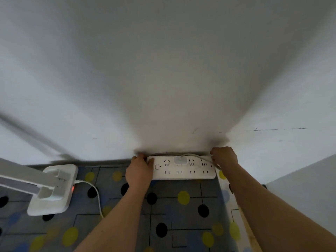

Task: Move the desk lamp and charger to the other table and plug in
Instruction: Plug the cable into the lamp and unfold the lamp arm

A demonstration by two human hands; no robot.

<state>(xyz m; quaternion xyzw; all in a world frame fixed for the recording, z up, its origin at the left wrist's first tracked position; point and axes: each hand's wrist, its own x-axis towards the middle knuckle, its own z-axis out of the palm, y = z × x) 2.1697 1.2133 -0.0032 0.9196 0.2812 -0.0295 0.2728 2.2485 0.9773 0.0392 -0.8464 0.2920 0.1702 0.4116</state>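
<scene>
Against the white wall (163,70), on a surface (181,215) under a dotted grey cloth, lies a power strip (183,174) with the charger (180,159) plugged in. The left hand (140,170) curls its fingers round one end and the right hand (224,157) round the other. The desk lamp (52,190) stands well to the left.

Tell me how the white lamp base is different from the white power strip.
The lamp base is squarish; the power strip is long and narrow. Nothing grips the lamp base; the left hand grips the power strip's end. Both are white, lying on the spotted cloth.
</scene>
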